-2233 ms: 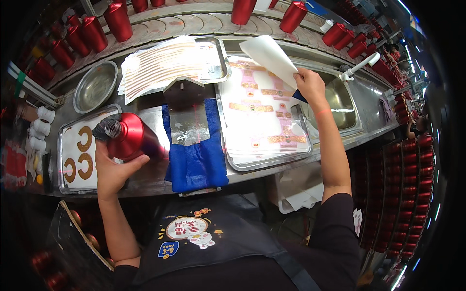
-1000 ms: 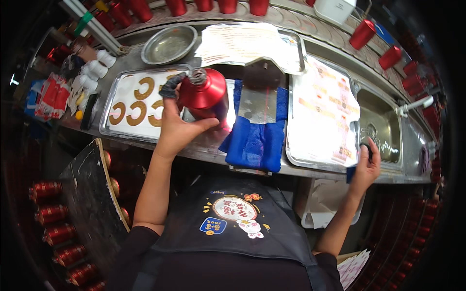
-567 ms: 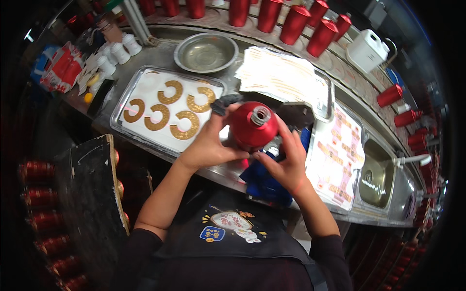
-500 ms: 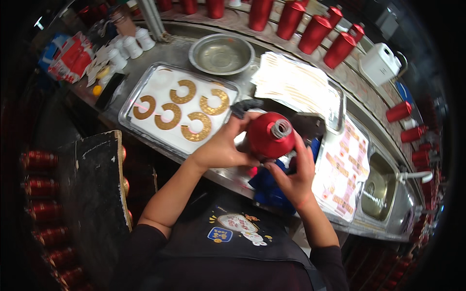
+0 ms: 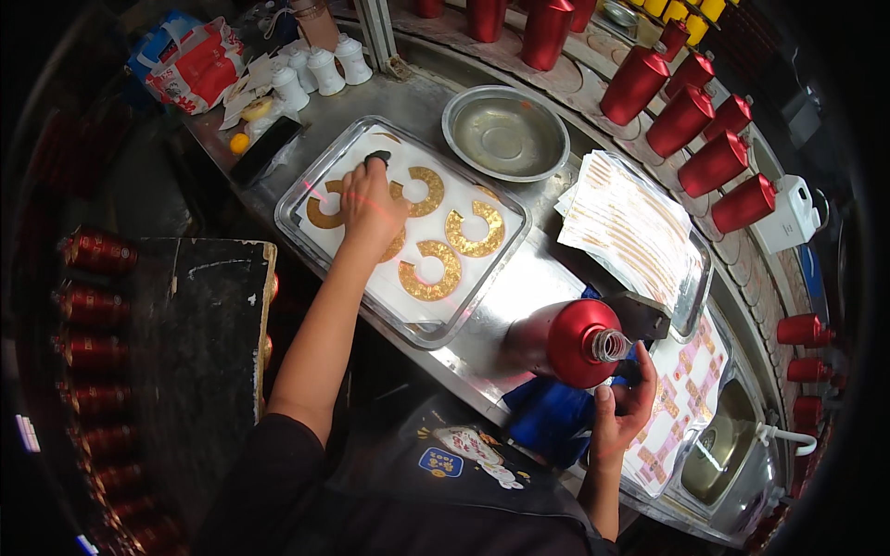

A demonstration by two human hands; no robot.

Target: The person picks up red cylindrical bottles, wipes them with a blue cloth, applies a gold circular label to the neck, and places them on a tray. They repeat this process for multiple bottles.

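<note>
A red metallic bottle (image 5: 581, 343) with a threaded clear neck leans at my right, its mouth tipped toward my right hand (image 5: 626, 408). That hand is beside the neck, thumb and forefinger apart and not wrapped round the bottle; whether the tips touch it I cannot tell. Blue cloth (image 5: 553, 422) lies under the bottle, and a dark bracket (image 5: 640, 315) stands behind it. My left hand (image 5: 373, 208) reaches down over the metal tray (image 5: 451, 324), among gold C-shaped pieces (image 5: 475, 229) on white sheets. One finger wears a black cover; the fingertips are mostly hidden.
Beyond the tray sits a steel basin (image 5: 506, 134). To its right are stacked printed sheets (image 5: 626, 213), pink-patterned sheets (image 5: 681, 398) and a sink (image 5: 718, 459). Red bottles (image 5: 681, 120) line the far ledge, near a white jug (image 5: 790, 215). A dark board (image 5: 199, 334) stands at left.
My left hand has left the bottle and moved left onto the tray. The bottle is lower and more tilted, with my right hand now by its neck. The view has shifted.
</note>
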